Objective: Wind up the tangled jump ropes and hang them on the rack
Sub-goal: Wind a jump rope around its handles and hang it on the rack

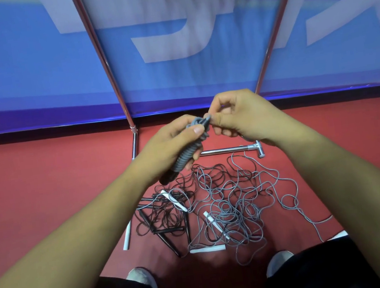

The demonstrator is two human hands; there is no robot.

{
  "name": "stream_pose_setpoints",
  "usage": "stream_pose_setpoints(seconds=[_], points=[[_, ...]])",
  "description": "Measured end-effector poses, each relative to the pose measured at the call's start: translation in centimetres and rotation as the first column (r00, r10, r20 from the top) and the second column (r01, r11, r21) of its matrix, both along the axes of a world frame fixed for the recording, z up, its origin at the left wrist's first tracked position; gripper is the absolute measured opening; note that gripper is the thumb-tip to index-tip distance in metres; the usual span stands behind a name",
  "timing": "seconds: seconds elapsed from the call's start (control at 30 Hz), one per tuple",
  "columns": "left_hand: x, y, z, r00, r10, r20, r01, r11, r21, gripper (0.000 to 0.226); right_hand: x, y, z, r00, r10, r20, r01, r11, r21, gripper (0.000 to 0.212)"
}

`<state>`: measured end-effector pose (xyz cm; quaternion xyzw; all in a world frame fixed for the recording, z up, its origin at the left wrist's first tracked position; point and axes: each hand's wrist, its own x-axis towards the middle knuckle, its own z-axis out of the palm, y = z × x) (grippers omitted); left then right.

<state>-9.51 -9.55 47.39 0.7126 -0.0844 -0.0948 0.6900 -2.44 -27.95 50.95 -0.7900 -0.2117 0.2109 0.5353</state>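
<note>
- Here, on the left of the pile, a white handle lies on the red floor, just beside a tangle of black ropes.
- The left hand holds a wound grey rope bundle above the pile, fingers curled round the coils and thumb pressed on top.
- The right hand pinches the cord at the bundle's far end between thumb and fingertips.
- Near the person's feet, a loose grey rope sprawls in loops, right of the black ones.
- The chrome rack stands farther off, before a blue banner.
</note>
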Motion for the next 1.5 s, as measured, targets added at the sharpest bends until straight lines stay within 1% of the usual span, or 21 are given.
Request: stream_pose_setpoints(seconds=[0.07, 0.13, 0.27, 0.37, 0.47, 0.53, 0.6, 0.7, 0.77, 0.83, 0.9, 0.97, 1.07, 1.13, 1.2, 1.23, 1.27, 1.37, 1.43, 1.5], points=[[0.2, -0.4, -0.2, 0.998, 0.056, -0.021, -0.058, 0.996, -0.067, 0.027, 0.0, 0.0, -0.1, 1.000, -0.004, -0.011, 0.004, 1.000, 0.022, 0.016], [0.4, -0.6, -0.3, 0.992, 0.107, -0.061, -0.114, 0.983, -0.142, 0.027, 0.0, -0.1, -0.3, 1.000, 0.011, -0.022, -0.011, 1.000, 0.008, 0.015], [0.5, -0.5, -0.3, 0.993, 0.070, -0.096, -0.093, 0.958, -0.272, 0.034, 0.1, -0.2, -0.7, 0.997, 0.037, -0.075, -0.037, 0.999, 0.001, 0.016], [0.4, -0.5, -0.2, 0.989, 0.056, -0.134, -0.098, 0.941, -0.325, 0.036, 0.1, -0.3, -0.5, 0.997, 0.033, -0.073, -0.032, 0.999, 0.012, 0.015], [0.3, -0.3, 0.0, 0.982, 0.076, -0.175, -0.129, 0.940, -0.316, 0.037, 0.0, -0.4, -0.4, 0.998, 0.030, -0.056, -0.029, 0.999, 0.020, 0.011], [0.4, -0.1, 0.0, 0.979, 0.074, -0.191, -0.133, 0.939, -0.316, 0.036, 0.0, -0.5, -0.3, 0.997, 0.004, -0.080, 0.001, 0.998, 0.063, 0.006], [0.7, 0.3, 0.0, 0.974, 0.080, -0.210, -0.152, 0.922, -0.356, 0.036, 0.0, -0.6, -0.1, 0.991, -0.037, -0.127, 0.053, 0.990, 0.129, 0.002], [1.0, 1.2, 0.2, 0.961, 0.098, -0.258, -0.199, 0.894, -0.402, 0.032, 0.0, -0.8, 0.5, 0.973, -0.054, -0.224, 0.117, 0.953, 0.279, 0.004], [1.0, 1.4, 0.3, 0.952, 0.110, -0.285, -0.228, 0.877, -0.423, 0.032, -0.1, -1.1, 0.8, 0.966, -0.001, -0.260, 0.105, 0.918, 0.384, 0.012], [1.0, 1.4, 0.4, 0.945, 0.121, -0.304, -0.251, 0.865, -0.435, 0.034, -0.1, -1.1, 0.8, 0.975, 0.047, -0.219, 0.054, 0.900, 0.433, 0.013], [1.0, 1.2, 0.4, 0.941, 0.123, -0.315, -0.262, 0.853, -0.451, 0.035, 0.0, -1.0, 0.6, 0.982, 0.077, -0.170, 0.009, 0.891, 0.453, 0.011], [1.0, 1.1, 0.4, 0.935, 0.115, -0.334, -0.269, 0.845, -0.462, 0.037, 0.0, -0.9, 0.4, 0.982, 0.105, -0.156, -0.018, 0.877, 0.480, 0.015], [1.0, 1.0, 0.3, 0.925, 0.096, -0.368, -0.267, 0.852, -0.449, 0.040, 0.1, -0.8, 0.4, 0.982, 0.124, -0.143, -0.035, 0.862, 0.506, 0.015], [1.0, 0.9, 0.2, 0.919, 0.092, -0.384, -0.267, 0.862, -0.432, 0.037, 0.2, -0.7, 0.1, 0.993, 0.076, -0.094, -0.022, 0.877, 0.479, 0.018], [1.0, 0.8, 0.0, 0.913, 0.081, -0.399, -0.261, 0.869, -0.421, 0.036, 0.4, -0.6, -0.1, 1.000, -0.020, 0.010, 0.014, 0.905, 0.426, 0.020], [1.0, 0.6, 0.0, 0.912, 0.077, -0.403, -0.257, 0.873, -0.415, 0.036, 0.5, -0.6, -0.1, 0.998, -0.055, 0.041, 0.033, 0.905, 0.423, 0.020], [1.0, 0.5, -0.1, 0.911, 0.075, -0.406, -0.254, 0.877, -0.409, 0.036, 0.6, -0.5, -0.1, 0.997, -0.070, 0.038, 0.046, 0.896, 0.441, 0.020], [1.0, 0.3, -0.2, 0.912, 0.089, -0.402, -0.266, 0.873, -0.409, 0.040, 0.3, -0.3, 0.1, 0.998, -0.014, -0.068, 0.048, 0.845, 0.532, 0.023], [1.0, 0.3, -0.3, 0.912, 0.111, -0.395, -0.281, 0.870, -0.405, 0.044, 0.2, 0.0, 0.0, 0.994, 0.018, -0.104, 0.043, 0.831, 0.555, 0.024], [0.9, 0.3, -0.2, 0.913, 0.126, -0.387, -0.290, 0.869, -0.402, 0.041, 0.2, 0.1, -0.2, 0.990, 0.030, -0.134, 0.052, 0.823, 0.566, 0.021]])
